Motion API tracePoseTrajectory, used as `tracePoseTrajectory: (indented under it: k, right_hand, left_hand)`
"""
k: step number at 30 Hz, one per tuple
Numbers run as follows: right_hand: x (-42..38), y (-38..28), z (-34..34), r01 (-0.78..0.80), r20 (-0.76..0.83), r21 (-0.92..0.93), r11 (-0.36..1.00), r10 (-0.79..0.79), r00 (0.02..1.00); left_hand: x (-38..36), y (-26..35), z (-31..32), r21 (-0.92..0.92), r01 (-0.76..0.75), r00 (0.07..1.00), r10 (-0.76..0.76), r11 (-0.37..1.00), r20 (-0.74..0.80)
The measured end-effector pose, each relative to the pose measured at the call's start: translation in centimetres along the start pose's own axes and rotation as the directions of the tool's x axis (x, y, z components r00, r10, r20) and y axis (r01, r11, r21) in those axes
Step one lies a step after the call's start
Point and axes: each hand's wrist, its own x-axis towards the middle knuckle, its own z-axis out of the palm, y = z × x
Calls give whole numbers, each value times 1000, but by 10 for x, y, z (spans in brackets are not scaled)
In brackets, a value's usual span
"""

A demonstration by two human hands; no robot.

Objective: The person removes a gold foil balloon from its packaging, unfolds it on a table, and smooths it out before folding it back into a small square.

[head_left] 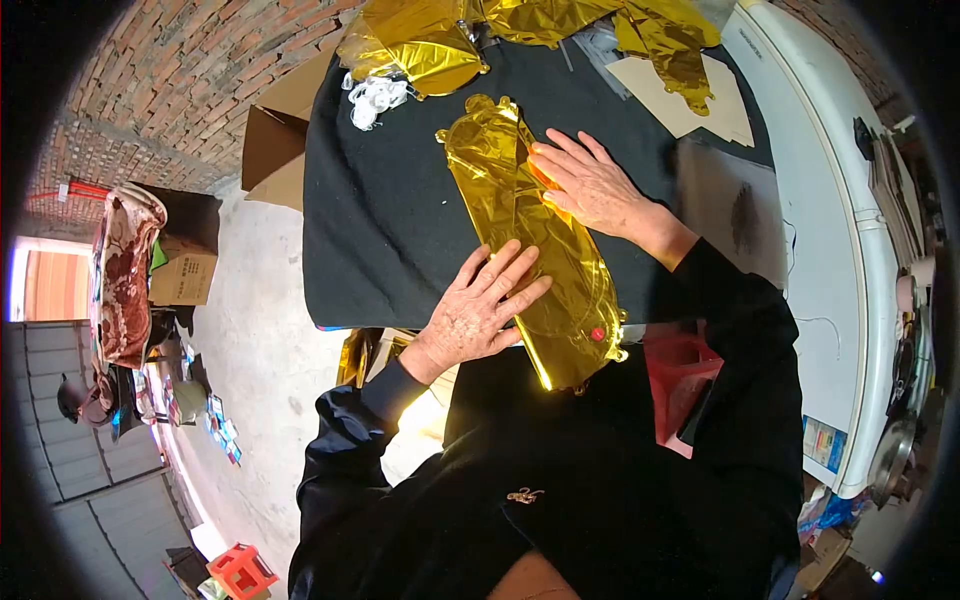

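Observation:
A gold foil balloon (545,255), flat and folded lengthwise, lies on the black cloth and hangs over the table's front edge. A small red spot (598,334) shows near its lower end. My left hand (480,305) rests on its left edge with the fingers spread. On the upper right side, my right hand (590,185) lies with fingers stretched out, touching the foil's edge. Neither hand grips the foil.
More gold foil (430,50) is heaped along the table's far side, beside a white string bundle (375,98). A cream card (690,95) lies at the far right. A white refrigerator (815,200) stands to the right, and a red stool (675,385) is below the table.

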Motion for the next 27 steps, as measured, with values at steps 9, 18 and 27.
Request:
tracePoseTrajectory:
  k: [9, 18, 27]
  right_hand:
    - [8, 3, 5, 1, 23, -49, 999, 0, 1000]
    - [33, -3, 9, -117, 47, -106, 988, 122, 991]
    - [58, 6, 17, -207, 15, -174, 963, 212, 977]
  left_hand:
    - [0, -7, 12, -165, -33, 997, 43, 986, 58]
    - [2, -7, 7, -212, -30, 997, 44, 977, 65]
    - [4, -8, 5, -222, -23, 997, 40, 975, 71]
